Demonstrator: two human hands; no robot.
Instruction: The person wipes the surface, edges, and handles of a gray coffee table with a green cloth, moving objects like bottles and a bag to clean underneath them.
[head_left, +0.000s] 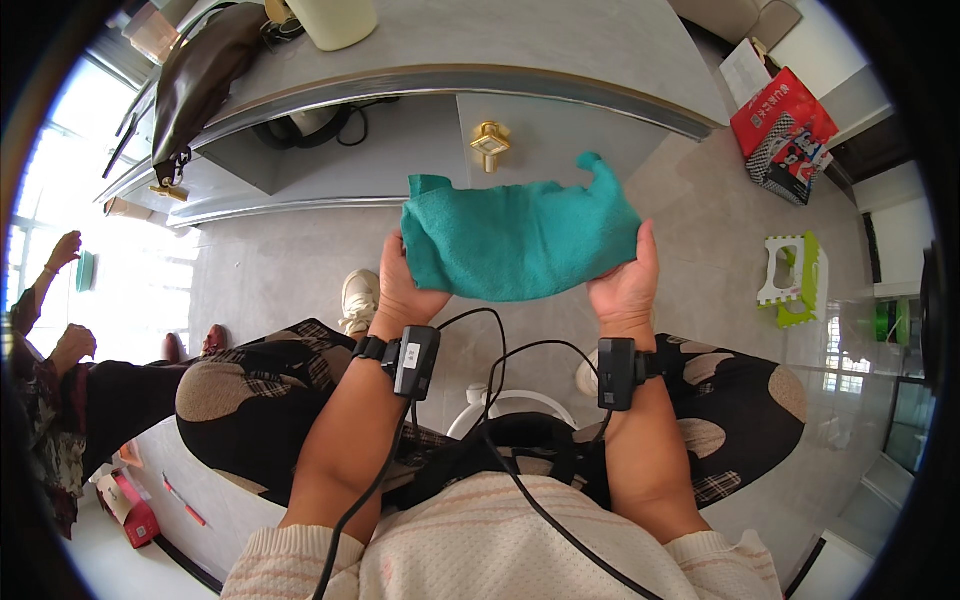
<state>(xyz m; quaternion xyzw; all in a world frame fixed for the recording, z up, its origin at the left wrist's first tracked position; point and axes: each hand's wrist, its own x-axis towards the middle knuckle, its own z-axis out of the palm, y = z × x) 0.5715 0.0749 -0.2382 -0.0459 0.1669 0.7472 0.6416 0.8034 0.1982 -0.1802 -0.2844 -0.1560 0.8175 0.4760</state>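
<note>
A teal cloth (517, 240), which looks like a towel, spans the space between my two hands above the floor. My left hand (409, 285) grips its left end, thumb up along the edge. At the right end, my right hand (626, 281) holds it with the thumb raised and the fingers partly hidden beneath. One corner of the cloth sticks up at the upper right. Black devices on straps sit on both my wrists, the left device (417, 362) and the right device (616, 373), with black cables running from them across my lap.
Ahead stands a grey cabinet (555, 135) with a gold knob (490, 142) and an open compartment (390, 150). On its top are a dark brown bag (202, 75) and a cream container (337, 22). A green-and-white step stool (793, 277) and red bag (780, 112) stand right. Another person's hand (73, 346) shows left.
</note>
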